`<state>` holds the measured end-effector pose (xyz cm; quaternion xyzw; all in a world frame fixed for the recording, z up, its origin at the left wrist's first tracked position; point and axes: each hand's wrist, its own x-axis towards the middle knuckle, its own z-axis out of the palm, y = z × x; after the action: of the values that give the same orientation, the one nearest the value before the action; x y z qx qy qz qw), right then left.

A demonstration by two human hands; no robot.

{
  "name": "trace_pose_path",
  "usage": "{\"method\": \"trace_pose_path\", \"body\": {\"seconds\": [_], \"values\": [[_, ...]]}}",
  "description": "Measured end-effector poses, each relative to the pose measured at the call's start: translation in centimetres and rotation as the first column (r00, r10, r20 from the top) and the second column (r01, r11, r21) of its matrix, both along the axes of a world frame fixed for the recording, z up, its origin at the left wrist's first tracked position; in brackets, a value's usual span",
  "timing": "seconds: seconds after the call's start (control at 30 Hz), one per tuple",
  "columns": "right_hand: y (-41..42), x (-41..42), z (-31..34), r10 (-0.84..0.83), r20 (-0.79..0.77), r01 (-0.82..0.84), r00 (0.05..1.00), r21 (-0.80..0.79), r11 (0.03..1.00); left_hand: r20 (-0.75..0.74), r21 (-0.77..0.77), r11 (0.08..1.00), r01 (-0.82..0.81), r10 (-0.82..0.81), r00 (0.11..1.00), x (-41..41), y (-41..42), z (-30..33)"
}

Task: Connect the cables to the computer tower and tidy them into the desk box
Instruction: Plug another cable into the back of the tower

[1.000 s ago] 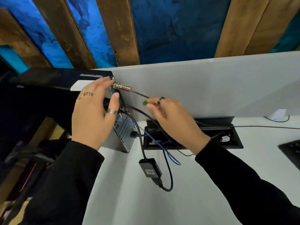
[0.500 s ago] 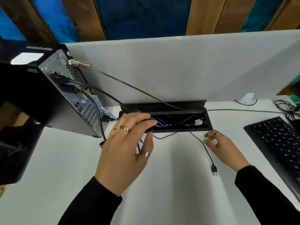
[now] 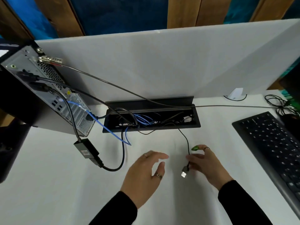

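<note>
The computer tower point(image 3: 48, 95) stands at the left with its rear panel facing me and several cables plugged in. The open black desk box point(image 3: 197, 122) is sunk into the white desk and holds a tangle of black and blue cables. A thin black USB cable point(image 3: 186, 140) runs out of the box toward me. My right hand point(image 3: 207, 164) pinches it just above its silver USB plug point(image 3: 184, 173). My left hand point(image 3: 146, 172) hovers over the desk beside it, fingers spread and holding nothing.
A black adapter point(image 3: 86, 149) on a looped black cable lies in front of the tower. A blue cable point(image 3: 100, 125) runs from tower to box. A grey lock cable point(image 3: 113, 86) crosses above the box. A black keyboard point(image 3: 272, 143) sits right, coiled cable point(image 3: 279, 103) behind it.
My left hand has pulled back from the desk box toward me and opened. My right hand has closed on the USB cable near its plug and drawn it nearer.
</note>
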<state>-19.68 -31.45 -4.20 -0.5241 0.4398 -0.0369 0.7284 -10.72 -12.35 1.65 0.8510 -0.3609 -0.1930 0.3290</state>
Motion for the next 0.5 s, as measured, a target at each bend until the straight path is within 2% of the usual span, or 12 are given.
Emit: {"method": "trace_pose_path", "body": {"seconds": [0.1, 0.2, 0.27, 0.33, 0.5], "values": [[1.6, -0.1, 0.8, -0.080, 0.128, 0.051, 0.989, 0.214, 0.975, -0.241, 0.009, 0.999, -0.043, 0.044, 0.969, -1.6, -0.8, -1.1], [3.1, -0.1, 1.5, -0.101, 0.195, 0.024, 0.976, 0.360, 0.933, -0.456, -0.024, 0.995, -0.096, 0.074, 0.887, -2.8, -1.2, -1.0], [3.9, 0.0, 2.1, -0.109, 0.230, -0.002, 0.967, 0.434, 0.901, -0.454, -0.046, 0.996, -0.076, 0.047, 0.890, -3.2, -1.2, -0.9], [4.5, 0.3, 2.7, -0.121, 0.254, -0.017, 0.960, 0.481, 0.877, -0.383, -0.087, 0.994, -0.073, 0.034, 0.923, -3.2, -1.1, -0.8], [5.3, 1.4, 3.7, -0.139, 0.292, -0.020, 0.946, 0.483, 0.875, -0.273, -0.199, 0.959, -0.204, 0.146, 0.951, -2.3, -0.7, -0.2]]}}
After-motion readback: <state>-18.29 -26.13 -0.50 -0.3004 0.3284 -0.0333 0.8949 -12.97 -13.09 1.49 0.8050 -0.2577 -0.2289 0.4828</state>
